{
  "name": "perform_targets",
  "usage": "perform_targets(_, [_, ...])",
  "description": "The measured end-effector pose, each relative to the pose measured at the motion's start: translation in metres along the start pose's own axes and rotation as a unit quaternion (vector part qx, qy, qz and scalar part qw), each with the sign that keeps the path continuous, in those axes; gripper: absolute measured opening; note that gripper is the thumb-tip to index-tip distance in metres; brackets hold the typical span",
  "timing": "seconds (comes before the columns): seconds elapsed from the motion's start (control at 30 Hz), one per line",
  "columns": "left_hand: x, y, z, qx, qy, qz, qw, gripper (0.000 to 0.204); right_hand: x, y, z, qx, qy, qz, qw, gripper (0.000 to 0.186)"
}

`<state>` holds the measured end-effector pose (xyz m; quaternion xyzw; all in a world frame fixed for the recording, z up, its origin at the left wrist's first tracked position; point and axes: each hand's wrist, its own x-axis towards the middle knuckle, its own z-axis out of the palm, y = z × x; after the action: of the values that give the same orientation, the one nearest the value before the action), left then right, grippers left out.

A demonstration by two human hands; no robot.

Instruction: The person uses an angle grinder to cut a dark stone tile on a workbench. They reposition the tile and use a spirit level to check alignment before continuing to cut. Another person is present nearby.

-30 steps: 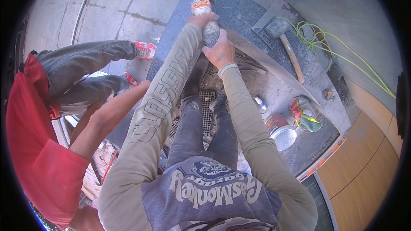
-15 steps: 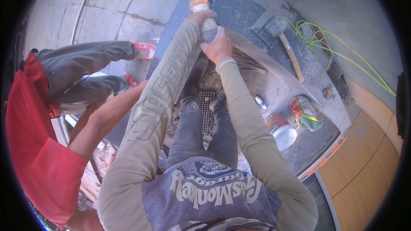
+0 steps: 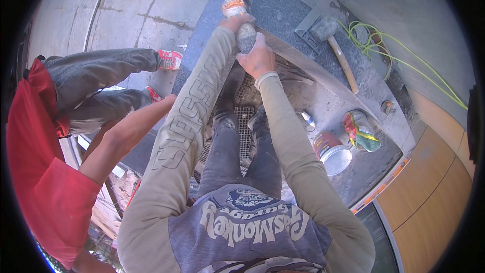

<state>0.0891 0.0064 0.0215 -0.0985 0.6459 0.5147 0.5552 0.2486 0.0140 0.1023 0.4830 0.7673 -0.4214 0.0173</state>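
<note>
Hands: left hand (image 3: pixel 233 20) and right hand (image 3: pixel 258 56) both clenched on an angle grinder (image 3: pixel 238 11) held over the dark stone slab (image 3: pixel 283 15), with no finished cut apparent, though the disc's contact is unclear.

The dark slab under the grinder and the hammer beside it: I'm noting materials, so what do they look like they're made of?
The slab looks like polished granite: dark blue-grey, finely speckled, smooth. The hammer seems to have a dull grey metal head and a pale wooden handle, though grain is too small to confirm.
</note>
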Motion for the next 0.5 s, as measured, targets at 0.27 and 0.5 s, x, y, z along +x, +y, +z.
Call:
perform_targets(0.27, [-0.001,0.012,0.001,0.023,0.017,-0.005,1.000,0.046,0.008,-0.006,0.001,-0.009,-0.011,0.027,1.000,0.065])
perform_targets(0.5, [-0.028,0.004,0.009,-0.007,0.020,0.012,1.000,0.053,-0.009,0.003,0.000,0.006,-0.002,0.014,1.000,0.065])
